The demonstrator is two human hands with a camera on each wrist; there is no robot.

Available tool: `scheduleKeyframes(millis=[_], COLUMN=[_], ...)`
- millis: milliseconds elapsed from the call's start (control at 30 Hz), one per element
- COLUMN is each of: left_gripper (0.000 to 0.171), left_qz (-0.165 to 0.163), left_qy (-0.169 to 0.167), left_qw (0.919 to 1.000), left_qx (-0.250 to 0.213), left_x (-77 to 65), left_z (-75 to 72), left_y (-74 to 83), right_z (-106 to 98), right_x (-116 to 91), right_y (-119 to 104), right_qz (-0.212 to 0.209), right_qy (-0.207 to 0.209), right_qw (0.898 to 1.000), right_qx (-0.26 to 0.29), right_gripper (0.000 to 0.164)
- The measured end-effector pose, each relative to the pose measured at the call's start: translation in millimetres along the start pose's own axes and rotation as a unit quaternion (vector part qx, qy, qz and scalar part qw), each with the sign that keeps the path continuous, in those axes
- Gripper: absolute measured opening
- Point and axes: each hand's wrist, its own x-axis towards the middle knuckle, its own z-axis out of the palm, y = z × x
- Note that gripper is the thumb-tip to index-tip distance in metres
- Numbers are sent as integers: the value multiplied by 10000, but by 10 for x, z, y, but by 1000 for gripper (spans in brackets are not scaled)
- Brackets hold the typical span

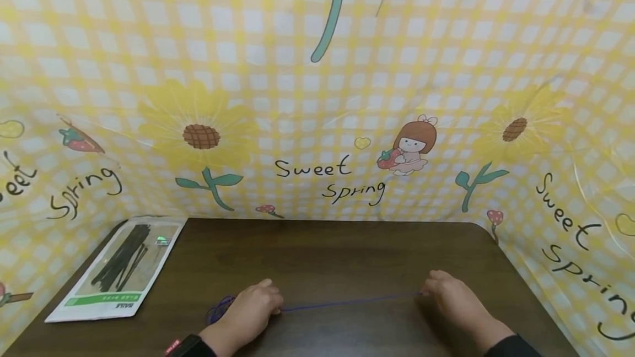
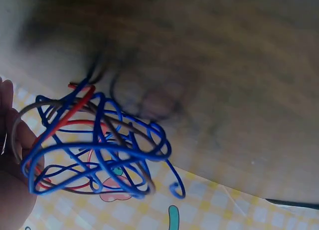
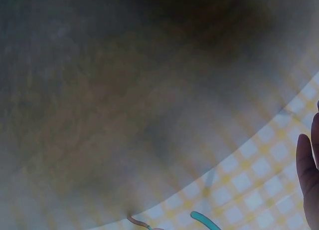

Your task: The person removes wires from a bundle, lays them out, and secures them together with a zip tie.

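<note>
Evidently, the step in hand is the drawing out of a length of wire. Head view: the left hand (image 1: 253,306) and the right hand (image 1: 453,297) are set well apart over the table (image 1: 307,252), with a blue strand (image 1: 347,302) running straight between them. Both hands appear to grasp it at the fingertips, fingers bent inward. For a good result, tension is best kept light and even, and the pull level; a jerk could tighten crossings in the wire bundle (image 1: 218,309). The left grip is best placed between bundle and strand, so that the load does not reach the loops.

The bundle lies at nine o'clock of the left hand, just beside it. The strand leaves the left fingertips toward three o'clock, rising slightly, and meets the right fingertips from nine o'clock.

Left wrist view: the left hand shows only at the frame's nine o'clock edge. The bundle, with blue, red and brown loops, lies at its three o'clock. A hooked blue tip (image 2: 183,190) hangs at the bundle's four o'clock and could snag.

Right wrist view: the right fingers (image 3: 305,160) show at three o'clock; no wire is visible, so this view cannot confirm the grip.
</note>
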Motion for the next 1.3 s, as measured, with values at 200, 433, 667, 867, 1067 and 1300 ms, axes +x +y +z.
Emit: scheduleKeyframes(millis=[200, 433, 667, 867, 1067, 1300], left_gripper=[25, 21, 18, 18, 17, 11], left_qz=[-189, -358, -292, -289, -523, -964], left_qy=[-142, -360, -395, -450, -389, -554], left_qw=[9997, 9981, 9961, 9943, 9933, 9899], left_qx=[86, 342, 729, 924, 957, 879], left_x=[-12, 0, 22, 36, 55, 41], left_z=[49, 89, 97, 68, 34, 6], left_y=[-8, -47, -37, -25, -55, -86], right_z=[95, 146, 198, 223, 197, 198], right_x=[3, 22, -8, -20, 43, 158], right_y=[19, -6, -24, -34, -59, -130], right_qz=[-170, 99, 162, 67, 94, 199], right_qy=[-116, -351, -270, -88, -302, -489], right_qw=[9998, 9993, 9994, 9996, 9990, 9972], right_qx=[-9, -124, -148, -273, -305, -538], right_gripper=[19, 16, 17, 17, 16, 14])
